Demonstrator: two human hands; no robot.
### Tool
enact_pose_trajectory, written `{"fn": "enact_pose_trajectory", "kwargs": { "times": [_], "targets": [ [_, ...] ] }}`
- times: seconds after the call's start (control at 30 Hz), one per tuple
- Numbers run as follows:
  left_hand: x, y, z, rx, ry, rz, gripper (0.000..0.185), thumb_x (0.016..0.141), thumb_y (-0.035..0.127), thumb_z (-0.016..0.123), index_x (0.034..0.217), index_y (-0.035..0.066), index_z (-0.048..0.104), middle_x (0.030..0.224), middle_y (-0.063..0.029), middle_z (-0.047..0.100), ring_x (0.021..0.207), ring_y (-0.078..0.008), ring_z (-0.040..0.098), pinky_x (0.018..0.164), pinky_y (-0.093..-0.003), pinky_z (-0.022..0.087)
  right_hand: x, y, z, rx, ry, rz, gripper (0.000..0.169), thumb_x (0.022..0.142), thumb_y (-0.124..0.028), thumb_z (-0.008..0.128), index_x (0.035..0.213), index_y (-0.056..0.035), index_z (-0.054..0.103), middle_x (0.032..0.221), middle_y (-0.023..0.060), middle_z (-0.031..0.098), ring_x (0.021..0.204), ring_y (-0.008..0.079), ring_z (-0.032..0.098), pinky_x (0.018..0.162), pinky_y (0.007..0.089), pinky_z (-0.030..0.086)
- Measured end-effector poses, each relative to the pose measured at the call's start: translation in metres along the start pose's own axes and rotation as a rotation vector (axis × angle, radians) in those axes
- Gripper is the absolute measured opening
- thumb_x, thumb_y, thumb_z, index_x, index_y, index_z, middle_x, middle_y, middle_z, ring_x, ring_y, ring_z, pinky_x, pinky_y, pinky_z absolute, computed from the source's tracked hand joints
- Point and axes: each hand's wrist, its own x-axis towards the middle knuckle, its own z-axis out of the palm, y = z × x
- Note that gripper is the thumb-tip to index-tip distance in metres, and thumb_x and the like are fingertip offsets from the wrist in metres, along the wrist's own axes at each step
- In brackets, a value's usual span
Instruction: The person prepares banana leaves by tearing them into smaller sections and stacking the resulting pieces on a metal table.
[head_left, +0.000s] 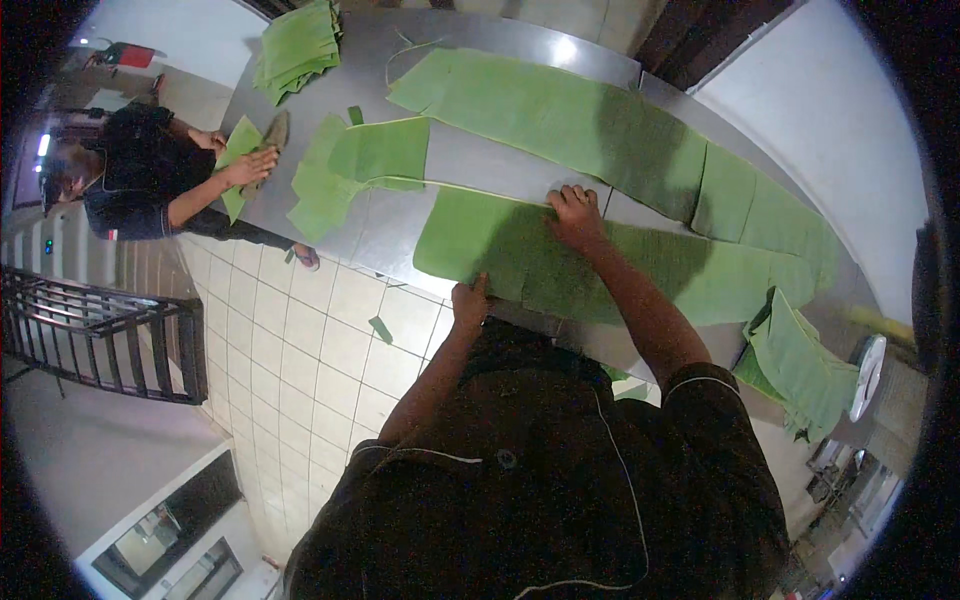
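Note:
A long banana leaf strip (480, 232) lies across the steel table before me. My left hand (470, 304) is at its near edge, with a finger or thumb resting on top of the leaf; the rest of its grip is hidden. Along the far edge, my right hand (577, 217) has its fingers curled over the leaf's border. A thin pale midrib strip (457, 184) runs left from that hand, partly peeled away from the leaf. Beyond lies a second long banana leaf (540, 112). Smaller cut leaf pieces (322, 180) spread to the left.
At the table's (367, 82) left end a co-worker (142, 165) presses a hand on a leaf piece (241, 142) beside a brownish flat object (277, 135). A leaf stack (300, 49) sits at far left, folded leaves (799, 360) at right. Leaf scraps (381, 330) lie on the tiled floor.

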Motion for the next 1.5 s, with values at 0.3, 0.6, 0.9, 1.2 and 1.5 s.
{"fn": "enact_pose_trajectory", "kwargs": {
  "times": [0.3,0.6,0.9,1.2,1.5],
  "targets": [
    [0.002,0.048,-0.016,0.013,-0.105,0.18,0.033,0.093,0.026,0.065,0.101,-0.006,0.063,0.083,-0.0114,0.067,0.072,-0.0188,0.063,0.066,-0.0354,0.051,-0.043,0.028,0.006,0.222,-0.129,0.123,0.022,0.093,-0.026,0.055,0.106,-0.0086,0.055,0.099,0.0162,0.061,0.077,0.041,0.063,0.065,0.0494,0.051],
    [-0.005,0.106,-0.021,-0.319,-0.158,0.007,0.033,0.091,0.024,0.069,0.101,-0.006,0.063,0.086,-0.01,0.067,0.07,-0.018,0.063,0.058,-0.0325,0.052,-0.026,0.042,-0.012,0.209,-0.309,0.179,0.027,0.098,-0.032,0.043,0.115,-0.0126,0.052,0.096,0.0173,0.067,0.08,0.0407,0.066,0.068,0.0502,0.053],
    [0.042,0.089,-0.066,0.189,-0.204,0.186,0.033,0.088,0.033,0.07,0.09,-0.001,0.066,0.072,-0.0071,0.065,0.063,-0.0211,0.06,0.057,-0.0376,0.049,-0.033,0.046,-0.002,0.07,-0.545,-0.03,0.036,0.098,-0.039,0.045,0.12,-0.0117,0.052,0.092,0.0196,0.068,0.083,0.0386,0.067,0.072,0.0508,0.052],
    [-0.013,0.123,0.007,0.576,0.386,0.692,0.07,0.094,0.029,0.055,0.148,-0.001,0.024,0.15,-0.0305,0.024,0.138,-0.0469,0.025,0.11,-0.0629,0.019,-0.051,-0.007,-0.002,0.134,-0.462,0.069,0.034,0.097,-0.037,0.051,0.113,-0.0073,0.056,0.096,0.0178,0.068,0.087,0.0376,0.066,0.075,0.0524,0.051],
    [0.024,0.106,0.059,0.993,0.32,0.721,0.061,0.099,0.029,0.041,0.147,-0.005,0.025,0.155,-0.0223,0.024,0.146,-0.0337,0.019,0.114,-0.0654,0.008,-0.042,-0.031,0.008,0.076,-0.662,0.04,0.032,0.097,-0.036,0.049,0.107,-0.0088,0.061,0.098,0.0187,0.068,0.089,0.0391,0.066,0.078,0.0534,0.051]
  ]
}}
